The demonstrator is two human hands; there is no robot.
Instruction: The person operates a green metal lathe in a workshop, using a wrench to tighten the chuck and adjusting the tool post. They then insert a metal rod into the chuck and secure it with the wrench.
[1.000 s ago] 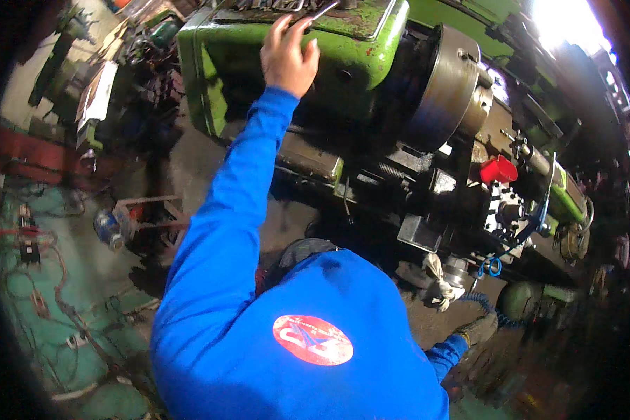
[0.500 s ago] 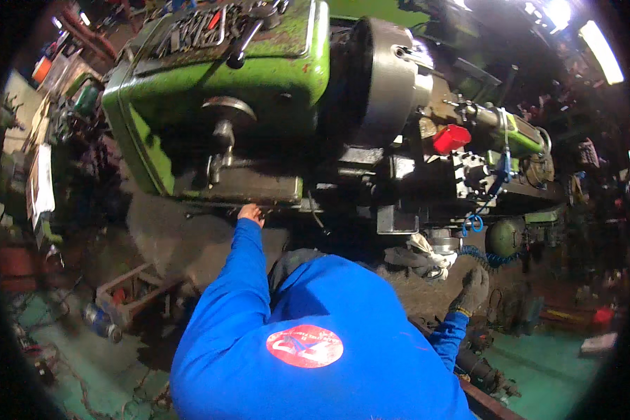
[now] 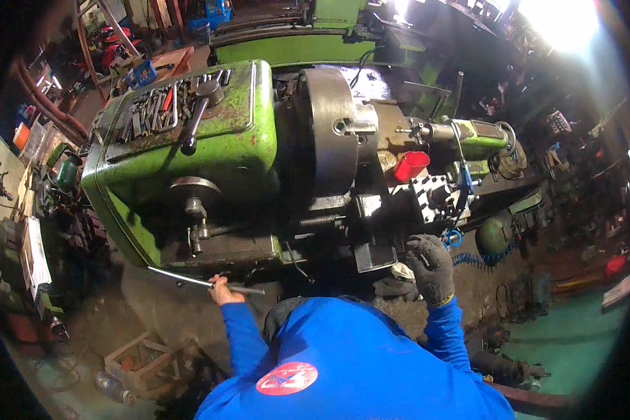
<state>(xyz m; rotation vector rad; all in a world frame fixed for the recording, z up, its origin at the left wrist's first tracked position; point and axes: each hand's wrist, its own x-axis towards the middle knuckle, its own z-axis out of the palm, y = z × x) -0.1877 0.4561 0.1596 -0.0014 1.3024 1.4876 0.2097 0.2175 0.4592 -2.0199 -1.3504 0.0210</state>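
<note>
My bare left hand [image 3: 225, 290] is closed round a thin metal rod [image 3: 180, 277], below the front of a green lathe headstock [image 3: 189, 150]. The rod slants down to the right, and both of its ends stick out past my fist. My right hand [image 3: 432, 271] wears a dark grey work glove and is raised in front of the lathe carriage, close to the tool post [image 3: 432, 199]. Its fingertips point toward the machine, and whether they grip anything is not visible. A red cup-like container [image 3: 411, 166] sits just behind the tool post.
The large chuck [image 3: 329, 133] stands in the middle, with the tailstock [image 3: 479, 136] to its right. Small tools [image 3: 150, 112] lie on top of the headstock. A blue coiled hose [image 3: 486, 257] hangs at the right. A rusty frame [image 3: 143, 360] stands on the floor.
The view has shifted. My left hand has drawn back from the headstock's lower edge, and the rod now shows in it. My gloved right hand has risen from my side toward the carriage.
</note>
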